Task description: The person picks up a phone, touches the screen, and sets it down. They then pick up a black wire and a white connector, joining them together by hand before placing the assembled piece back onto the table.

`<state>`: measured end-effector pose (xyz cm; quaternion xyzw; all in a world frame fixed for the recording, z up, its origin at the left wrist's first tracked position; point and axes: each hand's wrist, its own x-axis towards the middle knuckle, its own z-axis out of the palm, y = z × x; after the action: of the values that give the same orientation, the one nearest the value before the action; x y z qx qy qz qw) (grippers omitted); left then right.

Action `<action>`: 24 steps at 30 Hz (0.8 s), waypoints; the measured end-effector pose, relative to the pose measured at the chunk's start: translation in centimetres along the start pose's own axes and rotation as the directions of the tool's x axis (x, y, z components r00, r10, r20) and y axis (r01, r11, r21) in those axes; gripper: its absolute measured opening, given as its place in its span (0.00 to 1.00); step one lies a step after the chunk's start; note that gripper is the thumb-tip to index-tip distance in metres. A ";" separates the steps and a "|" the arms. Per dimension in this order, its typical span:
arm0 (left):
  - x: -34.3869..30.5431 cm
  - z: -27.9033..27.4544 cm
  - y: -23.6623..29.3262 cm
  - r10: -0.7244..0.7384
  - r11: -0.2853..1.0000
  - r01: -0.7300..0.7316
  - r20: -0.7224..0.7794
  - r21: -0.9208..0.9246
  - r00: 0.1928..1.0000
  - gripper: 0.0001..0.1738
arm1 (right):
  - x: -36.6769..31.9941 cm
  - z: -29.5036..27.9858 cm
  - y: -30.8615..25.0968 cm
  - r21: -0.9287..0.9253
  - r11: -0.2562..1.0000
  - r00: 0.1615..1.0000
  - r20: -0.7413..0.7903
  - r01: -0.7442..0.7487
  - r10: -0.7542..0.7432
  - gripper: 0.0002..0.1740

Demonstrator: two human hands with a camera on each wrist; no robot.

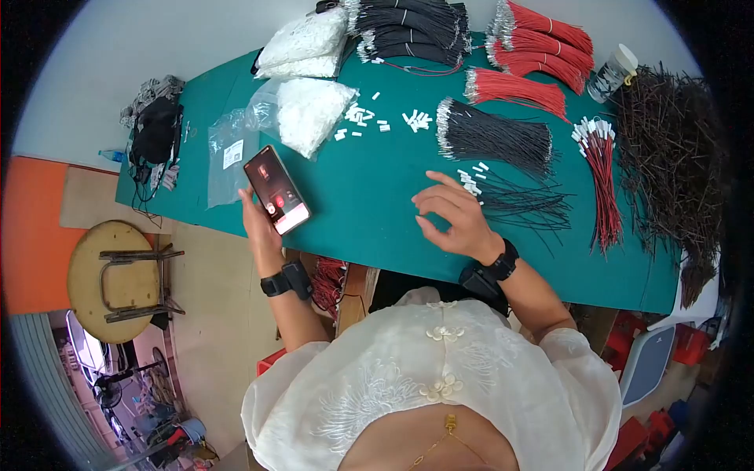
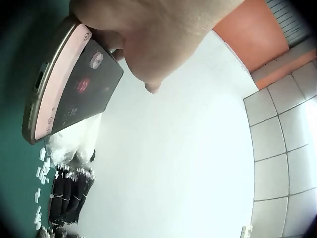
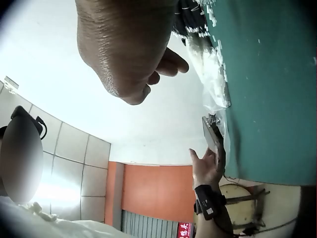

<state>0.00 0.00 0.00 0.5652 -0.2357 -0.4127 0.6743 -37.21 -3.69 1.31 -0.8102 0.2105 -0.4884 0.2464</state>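
Observation:
My left hand [image 1: 259, 224] holds a smartphone [image 1: 276, 191] by its lower left side, screen lit and facing up. The screen is dark red with a red round button and a pale band at the bottom. In the left wrist view, the phone [image 2: 81, 84] stands tilted over the table with fingers behind it. My right hand [image 1: 457, 213] hovers near the table's front edge with relaxed, bent fingers and nothing in them. Close by lie small white connectors [image 1: 470, 182] and loose black wires [image 1: 526, 206]. A bundle of black wires [image 1: 496, 140] lies beyond.
Bags of white connectors [image 1: 310, 114] lie behind the phone on the green table [image 1: 369, 212]. Red wire bundles [image 1: 542, 47], black bundles [image 1: 408, 31] and a cup [image 1: 614, 74] line the back. A dark tangled heap [image 1: 671, 157] covers the right end. A stool [image 1: 114, 279] stands left.

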 end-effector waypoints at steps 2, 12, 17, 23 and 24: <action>-0.6 0.4 0.9 -0.027 0.998 0.028 -0.013 0.051 1.000 0.42 | 0.1 0.3 0.2 -0.002 1.000 1.000 0.001 0.003 -0.003 0.07; 3.1 -3.1 -1.3 0.066 0.941 -0.067 0.014 0.332 0.998 0.38 | 0.0 0.2 0.1 -0.023 0.999 0.997 0.063 -0.036 0.037 0.07; 6.2 -5.2 0.1 0.038 0.740 0.015 -0.064 0.673 0.997 0.35 | 0.0 0.1 0.1 -0.024 0.999 0.997 0.056 -0.046 0.047 0.07; 7.1 -4.8 0.6 0.238 0.181 -0.145 0.099 0.973 0.966 0.36 | 0.0 0.1 0.2 -0.037 0.998 0.997 0.056 -0.052 0.054 0.06; 7.0 -4.9 0.6 0.236 0.181 -0.138 0.093 0.974 0.967 0.36 | 0.0 0.1 0.2 -0.032 0.998 0.997 0.061 -0.053 0.055 0.06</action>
<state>7.84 -2.96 -1.71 0.8448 -0.4827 -0.0643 0.2218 -37.12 -3.84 1.10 -0.8226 0.2320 -0.4532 0.2533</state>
